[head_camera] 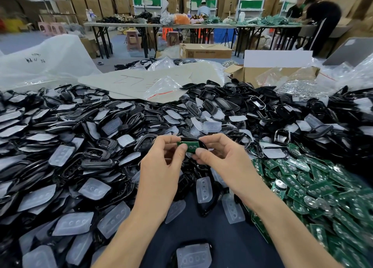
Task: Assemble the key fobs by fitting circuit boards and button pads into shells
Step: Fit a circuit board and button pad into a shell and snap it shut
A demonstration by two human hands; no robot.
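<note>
Pinching green circuit board (192,147) in left hand (161,162), gripping black shell (190,139) in right hand (219,153) — fitting underway, not yet seated; heaps of loose parts (80,146) to go.

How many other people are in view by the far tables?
3. A person in a white cap beyond the far tables, centre; a person in a black top and a person bending over, side by side at the right end. Clutter may hide others.
</note>
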